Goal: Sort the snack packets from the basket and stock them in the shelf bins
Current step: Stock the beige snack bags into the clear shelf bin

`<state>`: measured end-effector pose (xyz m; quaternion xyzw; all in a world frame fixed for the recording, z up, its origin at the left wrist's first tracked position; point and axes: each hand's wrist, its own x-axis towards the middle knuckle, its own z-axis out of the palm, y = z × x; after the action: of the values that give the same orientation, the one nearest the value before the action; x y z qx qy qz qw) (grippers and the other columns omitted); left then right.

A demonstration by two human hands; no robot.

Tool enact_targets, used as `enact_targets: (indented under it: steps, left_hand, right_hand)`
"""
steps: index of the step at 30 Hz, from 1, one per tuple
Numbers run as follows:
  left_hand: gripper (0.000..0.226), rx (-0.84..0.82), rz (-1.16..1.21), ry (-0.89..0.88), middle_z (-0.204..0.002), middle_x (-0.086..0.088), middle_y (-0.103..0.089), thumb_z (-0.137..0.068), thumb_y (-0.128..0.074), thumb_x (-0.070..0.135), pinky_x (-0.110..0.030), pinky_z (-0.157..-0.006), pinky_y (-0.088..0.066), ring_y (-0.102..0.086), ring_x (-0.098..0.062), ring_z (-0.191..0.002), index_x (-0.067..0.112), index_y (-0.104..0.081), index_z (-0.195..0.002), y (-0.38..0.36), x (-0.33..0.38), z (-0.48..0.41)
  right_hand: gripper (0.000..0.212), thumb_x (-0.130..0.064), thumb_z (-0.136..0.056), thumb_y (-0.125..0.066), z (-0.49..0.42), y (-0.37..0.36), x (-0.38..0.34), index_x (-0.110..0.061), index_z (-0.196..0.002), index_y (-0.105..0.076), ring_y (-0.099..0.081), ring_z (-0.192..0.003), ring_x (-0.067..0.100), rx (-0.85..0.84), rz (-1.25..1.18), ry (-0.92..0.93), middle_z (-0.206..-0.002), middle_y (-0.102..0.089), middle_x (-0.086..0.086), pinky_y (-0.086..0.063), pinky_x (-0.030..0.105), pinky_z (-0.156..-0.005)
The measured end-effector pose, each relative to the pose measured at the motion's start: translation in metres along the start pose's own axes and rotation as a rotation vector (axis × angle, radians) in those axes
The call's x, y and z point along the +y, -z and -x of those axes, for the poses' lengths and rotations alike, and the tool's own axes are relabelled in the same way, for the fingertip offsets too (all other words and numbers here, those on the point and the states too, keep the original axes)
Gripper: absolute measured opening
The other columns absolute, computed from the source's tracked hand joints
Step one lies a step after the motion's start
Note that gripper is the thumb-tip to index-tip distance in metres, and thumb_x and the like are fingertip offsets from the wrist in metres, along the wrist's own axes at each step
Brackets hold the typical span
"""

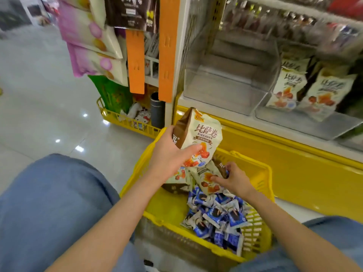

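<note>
Packet (198,132) in left hand (170,154)

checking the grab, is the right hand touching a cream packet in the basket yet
Touching. The head view shows the right hand in the yellow basket, its fingertips pressed on a cream packet with no gap showing.

At the centre of the frame the left hand (172,154) grips a cream-and-brown snack packet (198,134) above the yellow plastic basket (263,173). The right hand (233,178) pinches another cream packet (208,181) lying inside it, beside a heap of small blue-and-white sachets (218,214). At upper right, a clear plastic shelf bin (225,83) sits beside one holding matching cream packets (306,89).
</note>
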<state>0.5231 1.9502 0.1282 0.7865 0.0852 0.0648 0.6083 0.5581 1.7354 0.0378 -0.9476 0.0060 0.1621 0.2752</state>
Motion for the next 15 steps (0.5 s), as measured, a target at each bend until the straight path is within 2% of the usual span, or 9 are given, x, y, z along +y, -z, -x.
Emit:
enact_targets:
  steps: [2,4,7,11,15]
  left_hand:
    - [0.038,-0.006,0.088,-0.016,-0.087,0.023,-0.064,-0.064,-0.081,0.035,-0.006,-0.059,-0.045,-0.060,0.014,-0.078,0.039,-0.052,-0.089,-0.004,0.021,0.006]
    - [0.038,-0.055,0.197,0.012,-0.091,0.018,-0.068,-0.065,-0.081,0.034,-0.013,-0.067,-0.050,-0.064,0.006,-0.082,0.037,-0.056,-0.094,-0.009,0.041,0.008]
    - [0.047,-0.243,0.255,0.103,-0.095,0.012,-0.072,-0.064,-0.079,0.043,-0.020,-0.068,-0.053,-0.068,-0.003,-0.084,0.034,-0.061,-0.106,-0.016,0.063,0.006]
    - [0.051,-0.455,0.265,0.140,-0.093,0.007,-0.074,-0.054,-0.079,0.046,-0.031,-0.078,-0.054,-0.070,-0.010,-0.084,0.032,-0.064,-0.101,-0.031,0.081,-0.005]
    - [0.053,-0.575,0.379,0.216,-0.088,0.000,-0.074,-0.052,-0.079,0.039,-0.025,-0.059,-0.055,-0.071,-0.016,-0.079,0.024,-0.064,-0.101,-0.047,0.092,-0.024]
  right_hand:
    - [0.052,-0.050,-0.071,-0.075,0.009,0.028,0.000,-0.020,-0.096,-0.040,-0.057,-0.061,0.007,0.100,-0.098,-0.033,-0.073,-0.059,-0.008,-0.042,0.023,-0.046]
    - [0.049,-0.047,-0.070,-0.076,0.021,0.053,-0.002,-0.021,-0.092,-0.042,-0.056,-0.057,0.002,0.199,-0.241,-0.072,-0.071,-0.057,-0.012,-0.041,0.019,-0.042]
    - [0.035,-0.040,-0.069,-0.077,0.039,0.084,-0.007,-0.019,-0.083,-0.053,-0.063,-0.053,0.000,0.272,-0.599,-0.101,-0.073,-0.064,-0.007,-0.044,0.017,-0.042]
    - [0.038,-0.045,-0.065,-0.070,0.060,0.117,-0.012,-0.018,-0.092,-0.063,-0.070,-0.064,0.009,0.205,-0.890,-0.102,-0.075,-0.075,-0.002,-0.050,0.021,-0.050]
    - [0.041,-0.039,-0.071,-0.067,0.069,0.141,-0.009,-0.010,-0.100,-0.063,-0.072,-0.075,0.016,0.113,-1.029,-0.130,-0.087,-0.075,0.006,-0.055,0.024,-0.056]
